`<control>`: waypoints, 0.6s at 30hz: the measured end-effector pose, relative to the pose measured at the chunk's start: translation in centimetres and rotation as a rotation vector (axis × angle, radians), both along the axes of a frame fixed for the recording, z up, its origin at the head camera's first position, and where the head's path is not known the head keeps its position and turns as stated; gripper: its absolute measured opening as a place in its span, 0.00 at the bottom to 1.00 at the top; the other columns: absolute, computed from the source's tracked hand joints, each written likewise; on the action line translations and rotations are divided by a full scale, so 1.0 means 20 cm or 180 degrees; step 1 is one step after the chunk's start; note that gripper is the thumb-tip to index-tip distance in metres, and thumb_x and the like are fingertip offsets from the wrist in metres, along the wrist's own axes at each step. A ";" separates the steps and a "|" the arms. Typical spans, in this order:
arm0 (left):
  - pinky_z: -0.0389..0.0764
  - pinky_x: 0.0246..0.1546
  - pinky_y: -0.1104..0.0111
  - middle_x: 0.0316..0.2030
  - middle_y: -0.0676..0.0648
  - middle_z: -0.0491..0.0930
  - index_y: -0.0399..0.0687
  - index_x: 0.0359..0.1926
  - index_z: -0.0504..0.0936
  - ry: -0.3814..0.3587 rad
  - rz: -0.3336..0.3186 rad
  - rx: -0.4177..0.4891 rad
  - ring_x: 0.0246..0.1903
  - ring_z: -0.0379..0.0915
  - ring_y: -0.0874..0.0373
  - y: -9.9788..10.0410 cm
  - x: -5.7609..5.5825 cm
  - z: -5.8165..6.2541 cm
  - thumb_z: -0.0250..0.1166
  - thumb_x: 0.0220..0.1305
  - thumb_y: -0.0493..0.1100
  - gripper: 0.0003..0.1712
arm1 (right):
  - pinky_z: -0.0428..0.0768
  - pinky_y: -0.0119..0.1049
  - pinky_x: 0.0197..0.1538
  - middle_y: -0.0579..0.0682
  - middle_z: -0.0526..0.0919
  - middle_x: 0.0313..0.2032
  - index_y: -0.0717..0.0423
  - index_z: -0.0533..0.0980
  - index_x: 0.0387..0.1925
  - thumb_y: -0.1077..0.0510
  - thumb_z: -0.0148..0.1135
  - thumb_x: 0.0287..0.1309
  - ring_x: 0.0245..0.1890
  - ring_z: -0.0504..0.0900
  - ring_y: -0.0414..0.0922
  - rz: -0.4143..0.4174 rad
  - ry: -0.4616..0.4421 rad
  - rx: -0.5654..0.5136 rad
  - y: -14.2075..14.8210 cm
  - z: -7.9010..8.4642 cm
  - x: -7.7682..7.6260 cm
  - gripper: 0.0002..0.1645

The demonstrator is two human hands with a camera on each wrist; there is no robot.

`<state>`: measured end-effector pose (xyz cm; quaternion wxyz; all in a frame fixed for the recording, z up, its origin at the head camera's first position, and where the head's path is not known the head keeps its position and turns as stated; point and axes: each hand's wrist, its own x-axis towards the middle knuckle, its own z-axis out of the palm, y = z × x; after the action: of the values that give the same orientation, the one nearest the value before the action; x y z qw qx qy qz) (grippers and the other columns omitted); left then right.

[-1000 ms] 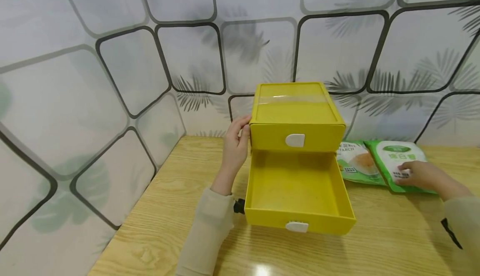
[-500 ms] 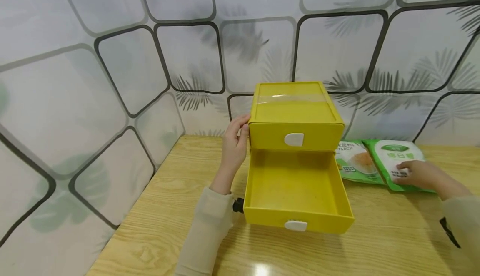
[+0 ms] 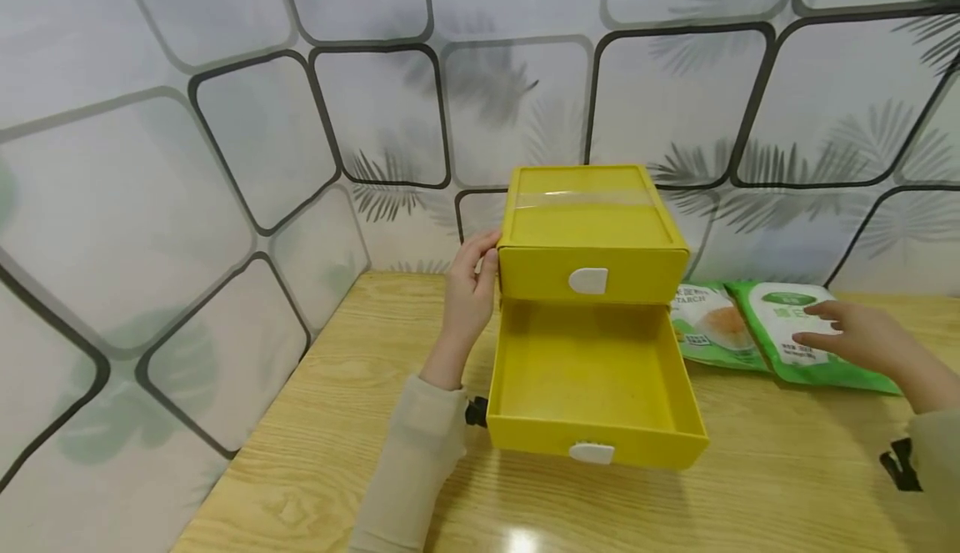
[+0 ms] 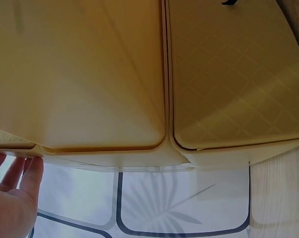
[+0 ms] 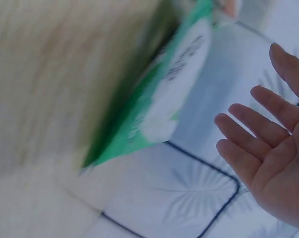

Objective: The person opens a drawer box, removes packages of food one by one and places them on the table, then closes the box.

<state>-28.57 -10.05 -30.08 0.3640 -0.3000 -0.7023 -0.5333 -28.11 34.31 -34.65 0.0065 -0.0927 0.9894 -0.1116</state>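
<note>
A yellow two-drawer box (image 3: 592, 203) stands on the table, its lower drawer (image 3: 592, 369) pulled out with a bare bottom and its upper drawer closed. My left hand (image 3: 468, 299) rests its fingers against the box's left side, near the upper drawer. In the left wrist view the fingertips of that hand (image 4: 16, 198) touch the yellow edge. At the right, my right hand (image 3: 873, 336) hovers over a green and white sugar packet (image 3: 798, 344). The right wrist view has this hand (image 5: 273, 148) with fingers spread, apart from the packet (image 5: 174, 79).
A second green packet (image 3: 716, 328), marked STARCH, lies between the box and the sugar packet. Behind the wooden table (image 3: 337, 453) rises a patterned wall (image 3: 517, 103). Clear tape crosses the box's top.
My right hand has let go of the sugar packet, lifted off it and spread its fingers. The left hand and the box stay where they were.
</note>
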 end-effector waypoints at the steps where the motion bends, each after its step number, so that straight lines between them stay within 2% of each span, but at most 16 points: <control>1: 0.72 0.23 0.66 0.42 0.44 0.67 0.35 0.43 0.70 0.0002 0.0004 -0.0005 0.41 0.63 0.61 0.00 0.00 0.00 0.45 0.56 0.34 0.14 | 0.66 0.49 0.27 0.76 0.60 0.41 0.76 0.61 0.43 0.36 0.49 0.40 0.35 0.64 0.66 -0.0017 0.0063 -0.0040 -0.03 0.02 0.01 0.46; 6: 0.72 0.25 0.72 0.42 0.45 0.67 0.36 0.44 0.70 -0.0016 0.0041 -0.0032 0.42 0.62 0.62 0.00 0.00 0.00 0.44 0.57 0.35 0.15 | 0.63 0.53 0.29 0.74 0.62 0.40 0.71 0.61 0.46 0.37 0.47 0.42 0.36 0.62 0.65 -0.0110 0.0399 -0.0274 -0.19 0.14 0.08 0.43; 13: 0.72 0.24 0.72 0.43 0.46 0.67 0.37 0.44 0.69 -0.0029 0.0068 -0.0056 0.42 0.62 0.61 -0.01 0.00 0.00 0.45 0.56 0.35 0.15 | 0.59 0.54 0.34 0.66 0.63 0.44 0.61 0.58 0.51 0.42 0.48 0.45 0.40 0.61 0.62 0.0001 0.0829 -0.0722 -0.42 0.28 0.18 0.36; 18: 0.71 0.23 0.72 0.43 0.46 0.67 0.37 0.44 0.69 -0.0050 0.0085 -0.0063 0.42 0.62 0.61 0.00 0.00 0.00 0.45 0.56 0.36 0.15 | 0.60 0.52 0.37 0.61 0.65 0.45 0.57 0.60 0.51 0.43 0.50 0.44 0.42 0.61 0.60 0.0009 0.1117 -0.0996 -0.56 0.34 0.24 0.34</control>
<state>-28.54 -10.10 -30.08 0.3625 -0.2900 -0.7143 -0.5237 -23.33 23.18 -27.84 -0.1800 -0.1120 0.9458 -0.2459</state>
